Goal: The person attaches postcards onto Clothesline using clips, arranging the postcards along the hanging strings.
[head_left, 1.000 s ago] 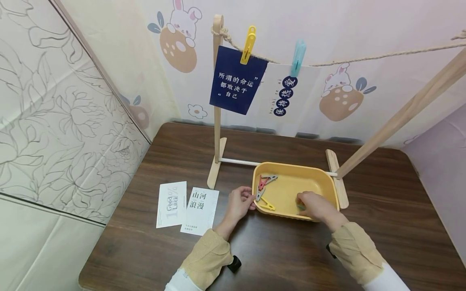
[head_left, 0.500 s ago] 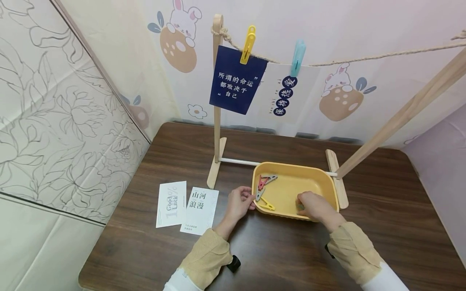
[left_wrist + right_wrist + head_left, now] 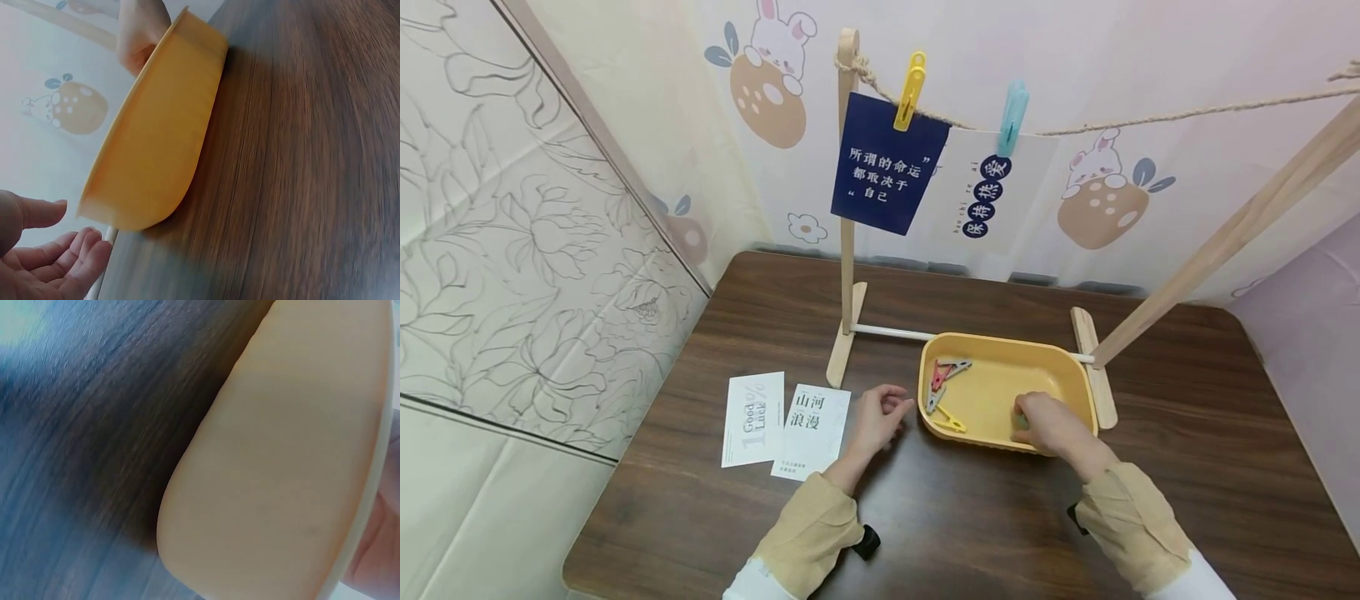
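The yellow plastic basin (image 3: 992, 437) stands on the table under the rope. Beside its left end is my left hand (image 3: 878, 418), apart from the rim; in the left wrist view its thumb and fingers are spread with nothing between them. My right hand (image 3: 1051, 423) reaches over the front rim into the basin's right part. Its fingers pinch a small greenish clothespin (image 3: 1022, 422), mostly hidden by the hand; the right wrist view shows mainly the basin's outer wall (image 3: 275, 462). Several clothespins lie at the basin's left end, among them a red clothespin (image 3: 937, 377) and a yellow clothespin (image 3: 951, 423).
A rope (image 3: 1180, 117) spans two wooden posts. From it hang a dark blue card (image 3: 880, 196) under a yellow clothespin (image 3: 910, 92) and a white card (image 3: 1022, 196) under a light blue clothespin (image 3: 1013, 117). Two white cards (image 3: 752, 450) (image 3: 811, 454) lie on the table's left.
My left hand has let go of the basin's left rim and moved slightly left. The right hand stays inside the basin, nearly unmoved.
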{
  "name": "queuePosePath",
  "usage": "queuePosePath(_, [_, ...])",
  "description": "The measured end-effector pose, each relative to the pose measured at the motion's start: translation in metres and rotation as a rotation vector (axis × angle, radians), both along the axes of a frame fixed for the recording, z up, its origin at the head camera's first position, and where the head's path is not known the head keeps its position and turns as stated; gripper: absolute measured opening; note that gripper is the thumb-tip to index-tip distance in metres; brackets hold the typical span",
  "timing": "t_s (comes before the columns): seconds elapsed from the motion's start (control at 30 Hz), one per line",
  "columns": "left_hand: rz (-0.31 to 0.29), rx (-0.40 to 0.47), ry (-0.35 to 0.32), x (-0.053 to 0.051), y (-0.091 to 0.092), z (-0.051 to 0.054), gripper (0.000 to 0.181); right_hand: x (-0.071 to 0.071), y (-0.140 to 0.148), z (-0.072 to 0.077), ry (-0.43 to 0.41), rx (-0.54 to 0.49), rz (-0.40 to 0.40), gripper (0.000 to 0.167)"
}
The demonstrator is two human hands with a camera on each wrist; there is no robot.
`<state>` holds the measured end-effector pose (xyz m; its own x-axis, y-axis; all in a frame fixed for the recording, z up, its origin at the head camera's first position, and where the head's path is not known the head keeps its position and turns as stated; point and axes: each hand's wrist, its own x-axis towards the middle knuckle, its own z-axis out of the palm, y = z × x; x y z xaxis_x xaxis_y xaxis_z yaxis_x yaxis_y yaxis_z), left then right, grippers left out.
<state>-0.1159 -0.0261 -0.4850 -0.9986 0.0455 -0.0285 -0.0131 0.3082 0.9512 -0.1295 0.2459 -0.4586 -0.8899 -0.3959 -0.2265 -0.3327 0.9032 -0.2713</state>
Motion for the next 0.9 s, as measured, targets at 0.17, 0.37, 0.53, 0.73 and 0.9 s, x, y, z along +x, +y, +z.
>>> queuePosePath(0.17, [0.018,-0.062,0.017,0.0,-0.012,0.001,0.018,0.002,0.001,0.002,0.027,-0.085,-0.065,0.022])
queuePosePath(0.37, [0.056,-0.101,0.072,0.002,-0.024,0.0,0.019,0.007,0.004,0.002,0.062,-0.163,-0.149,0.026])
queuePosePath(0.53, [0.105,-0.129,0.098,0.004,-0.036,-0.001,0.017,0.012,0.005,0.0,0.142,-0.237,-0.228,0.028])
queuePosePath(0.73, [0.166,-0.164,0.11,0.007,-0.055,-0.006,0.018,0.019,0.005,0.0,0.267,-0.328,-0.303,0.029])
queuePosePath(0.9, [0.217,-0.22,0.117,0.011,-0.071,-0.012,0.017,0.025,0.003,-0.001,0.388,-0.402,-0.367,0.026])
